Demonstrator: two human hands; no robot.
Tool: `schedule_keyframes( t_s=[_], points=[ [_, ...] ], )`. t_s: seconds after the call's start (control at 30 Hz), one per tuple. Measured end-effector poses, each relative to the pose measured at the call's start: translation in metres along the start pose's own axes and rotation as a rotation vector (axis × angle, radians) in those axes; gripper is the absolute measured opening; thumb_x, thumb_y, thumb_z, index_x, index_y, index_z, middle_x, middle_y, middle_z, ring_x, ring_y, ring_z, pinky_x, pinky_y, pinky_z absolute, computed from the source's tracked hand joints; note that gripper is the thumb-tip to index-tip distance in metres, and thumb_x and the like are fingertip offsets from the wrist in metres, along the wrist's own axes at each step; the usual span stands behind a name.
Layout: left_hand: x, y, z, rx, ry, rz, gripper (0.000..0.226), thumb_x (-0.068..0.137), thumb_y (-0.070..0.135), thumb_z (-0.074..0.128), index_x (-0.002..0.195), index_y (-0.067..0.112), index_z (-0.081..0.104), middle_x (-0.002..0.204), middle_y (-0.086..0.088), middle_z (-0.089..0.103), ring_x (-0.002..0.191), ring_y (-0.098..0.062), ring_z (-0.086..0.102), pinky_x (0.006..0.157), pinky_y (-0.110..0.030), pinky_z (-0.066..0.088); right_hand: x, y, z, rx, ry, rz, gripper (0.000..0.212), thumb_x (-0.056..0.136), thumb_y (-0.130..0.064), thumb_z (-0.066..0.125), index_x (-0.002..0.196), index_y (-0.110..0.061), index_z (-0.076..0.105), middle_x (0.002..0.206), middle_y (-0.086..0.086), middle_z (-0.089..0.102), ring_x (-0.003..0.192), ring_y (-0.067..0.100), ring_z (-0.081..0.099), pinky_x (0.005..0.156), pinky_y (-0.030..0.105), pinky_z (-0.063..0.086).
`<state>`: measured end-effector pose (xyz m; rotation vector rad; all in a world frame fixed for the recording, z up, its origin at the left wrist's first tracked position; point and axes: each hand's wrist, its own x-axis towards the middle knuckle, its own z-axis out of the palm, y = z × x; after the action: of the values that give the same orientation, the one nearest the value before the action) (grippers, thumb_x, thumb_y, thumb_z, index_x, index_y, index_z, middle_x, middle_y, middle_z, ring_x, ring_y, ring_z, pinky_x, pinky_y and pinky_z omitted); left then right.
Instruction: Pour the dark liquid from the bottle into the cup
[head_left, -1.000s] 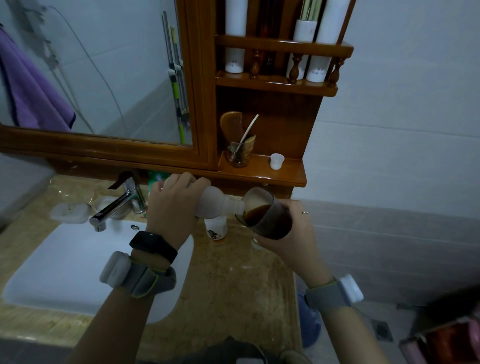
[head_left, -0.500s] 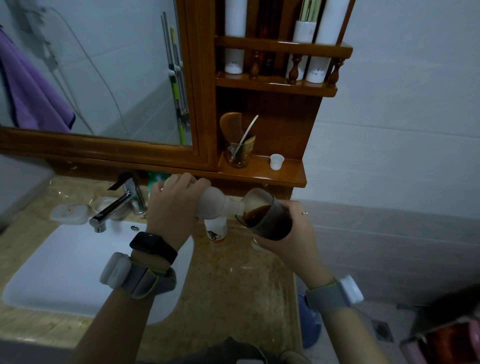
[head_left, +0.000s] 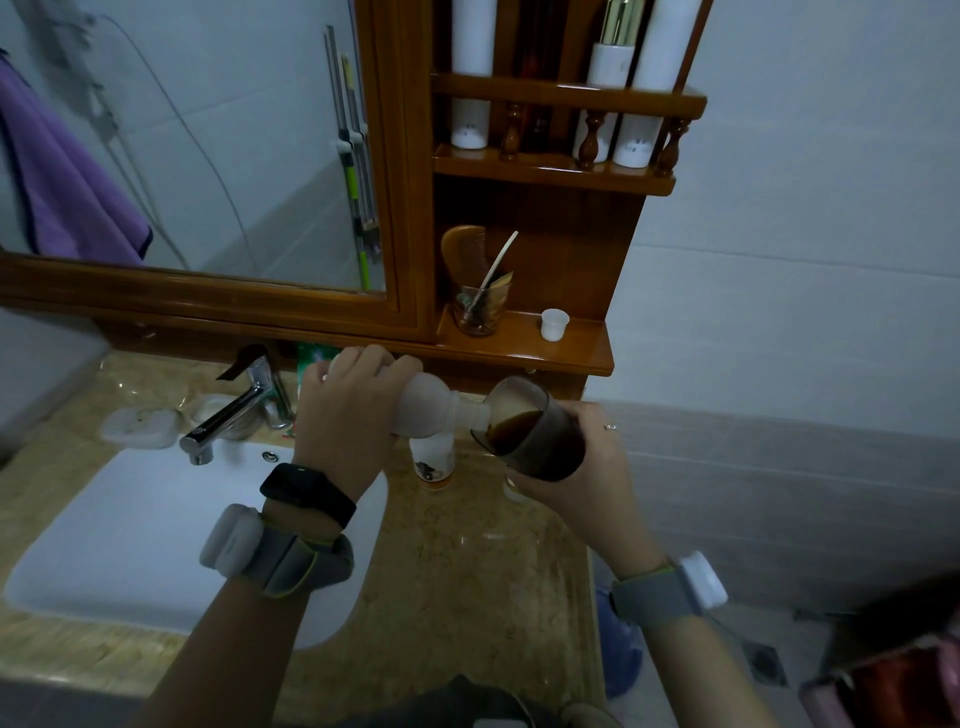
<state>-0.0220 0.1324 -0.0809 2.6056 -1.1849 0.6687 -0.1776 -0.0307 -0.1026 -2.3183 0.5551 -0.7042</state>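
Observation:
My left hand (head_left: 347, 415) grips a pale plastic bottle (head_left: 434, 410) lying almost level, its neck pointing right into the mouth of a clear cup (head_left: 535, 431). My right hand (head_left: 582, 467) holds that cup tilted toward the bottle, above the stone counter. Dark liquid fills the lower part of the cup. The bottle's rear half is hidden under my fingers.
A small white bottle with an orange base (head_left: 434, 460) stands on the counter (head_left: 467, 571) just below the bottle neck. The white sink (head_left: 130, 530) and chrome tap (head_left: 228, 415) lie to the left. A wooden shelf (head_left: 571, 348) with a glass holder (head_left: 478, 306) and a tiny white cup (head_left: 553, 325) hangs directly above.

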Motion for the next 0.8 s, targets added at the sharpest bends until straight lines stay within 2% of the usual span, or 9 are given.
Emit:
schedule_keyframes(
  t_s=[0.1,0.17,0.23,0.3,0.37,0.43,0.5,0.6,0.8],
  points=[
    [0.000,0.000,-0.001,-0.001,-0.003,-0.002,0.044,0.066,0.013,0.069,0.107,0.021,0.057,0.101,-0.007,0.059,0.096,-0.033,0.053,0.079,-0.047,0.038,0.006,0.001,0.004,-0.043,-0.054,0.005,0.058,0.067,-0.018,0.083,0.116,-0.006,0.053,0.117,0.014,0.059,0.110,0.026,0.054,0.095,0.040,0.046],
    [0.000,0.000,-0.001,-0.001,-0.001,-0.002,0.043,0.065,0.013,0.067,0.106,0.021,0.058,0.101,-0.007,0.060,0.096,-0.033,0.053,0.079,-0.047,0.038,0.007,0.002,0.004,-0.070,-0.145,0.054,0.055,0.071,-0.021,0.079,0.118,-0.011,0.051,0.118,0.009,0.058,0.108,0.015,0.053,0.094,0.027,0.045],
    [0.000,0.000,-0.001,-0.008,0.007,-0.001,0.040,0.066,0.013,0.064,0.105,0.020,0.058,0.100,-0.008,0.060,0.095,-0.033,0.053,0.078,-0.047,0.038,0.003,0.005,0.003,0.053,-0.067,0.075,0.057,0.063,-0.023,0.084,0.109,-0.026,0.051,0.107,-0.006,0.059,0.092,-0.002,0.055,0.079,0.007,0.043],
    [0.000,0.000,-0.001,-0.015,0.016,-0.001,0.039,0.066,0.012,0.063,0.104,0.020,0.059,0.099,-0.008,0.060,0.095,-0.033,0.053,0.077,-0.047,0.038,0.001,0.006,0.000,0.123,-0.035,0.104,0.059,0.058,-0.024,0.086,0.104,-0.032,0.049,0.100,-0.011,0.057,0.087,-0.005,0.055,0.073,0.003,0.042],
    [0.000,0.000,-0.001,-0.014,0.021,0.001,0.038,0.067,0.011,0.062,0.103,0.020,0.058,0.098,-0.008,0.060,0.094,-0.033,0.053,0.077,-0.046,0.038,0.004,0.007,0.002,0.066,-0.113,0.109,0.057,0.065,-0.023,0.083,0.112,-0.025,0.050,0.111,-0.004,0.058,0.099,0.002,0.055,0.084,0.010,0.044],
    [0.000,0.000,-0.001,-0.021,0.016,0.002,0.038,0.067,0.011,0.063,0.104,0.020,0.058,0.099,-0.008,0.060,0.095,-0.033,0.053,0.078,-0.047,0.038,0.007,0.003,0.003,-0.087,-0.188,0.112,0.055,0.074,-0.023,0.077,0.120,-0.014,0.049,0.122,0.006,0.055,0.114,0.017,0.051,0.099,0.028,0.042],
    [0.000,-0.001,-0.001,-0.028,0.012,0.003,0.039,0.067,0.012,0.066,0.104,0.020,0.058,0.100,-0.008,0.059,0.096,-0.033,0.052,0.079,-0.047,0.039,0.006,0.000,0.002,-0.076,-0.129,0.082,0.056,0.071,-0.021,0.079,0.119,-0.010,0.051,0.121,0.010,0.056,0.114,0.022,0.051,0.100,0.037,0.042],
    [0.001,-0.001,-0.001,-0.030,0.017,0.005,0.038,0.067,0.012,0.066,0.103,0.020,0.058,0.099,-0.008,0.059,0.095,-0.033,0.053,0.078,-0.047,0.039,0.002,-0.003,-0.001,-0.022,-0.041,0.037,0.058,0.067,-0.020,0.083,0.116,-0.008,0.053,0.117,0.011,0.058,0.111,0.021,0.053,0.097,0.037,0.045],
    [0.002,-0.001,0.001,-0.024,0.015,0.004,0.037,0.069,0.016,0.068,0.104,0.021,0.058,0.100,-0.007,0.060,0.095,-0.032,0.053,0.079,-0.047,0.039,0.005,-0.001,0.002,-0.049,-0.107,0.078,0.058,0.070,-0.020,0.080,0.118,-0.010,0.050,0.121,0.010,0.056,0.114,0.022,0.052,0.099,0.038,0.044]
  ],
)
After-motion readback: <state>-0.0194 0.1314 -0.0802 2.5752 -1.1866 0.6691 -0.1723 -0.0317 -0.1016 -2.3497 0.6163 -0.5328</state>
